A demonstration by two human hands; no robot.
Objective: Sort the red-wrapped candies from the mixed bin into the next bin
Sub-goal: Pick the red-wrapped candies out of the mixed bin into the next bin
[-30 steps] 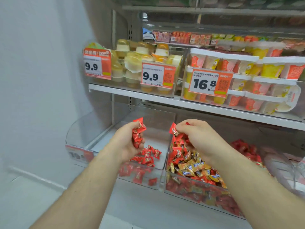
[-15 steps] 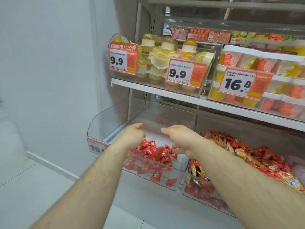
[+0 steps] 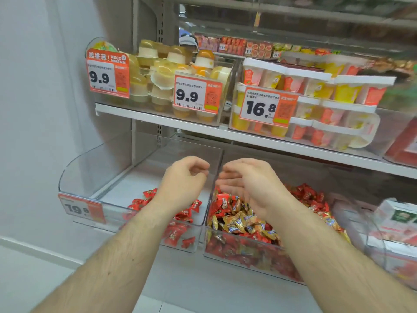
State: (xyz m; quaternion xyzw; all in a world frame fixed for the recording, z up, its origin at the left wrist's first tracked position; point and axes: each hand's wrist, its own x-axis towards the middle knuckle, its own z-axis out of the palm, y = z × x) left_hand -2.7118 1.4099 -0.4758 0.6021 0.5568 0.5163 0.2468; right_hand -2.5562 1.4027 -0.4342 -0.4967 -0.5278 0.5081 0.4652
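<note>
A shop shelf holds two clear bins. Both hands, left hand (image 3: 182,184) and right hand (image 3: 250,188), hover loosely curled, empty. Red candies (image 3: 180,222) sit in the left bin (image 3: 90,177); grabbing blindly from the mixed bin (image 3: 248,251) risks catching gold candies (image 3: 239,220).

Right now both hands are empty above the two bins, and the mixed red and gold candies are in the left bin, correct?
Not quite. In the head view the mixed candies fill the right bin; the left bin holds only red ones. Left hand and right hand are indeed empty.
</note>
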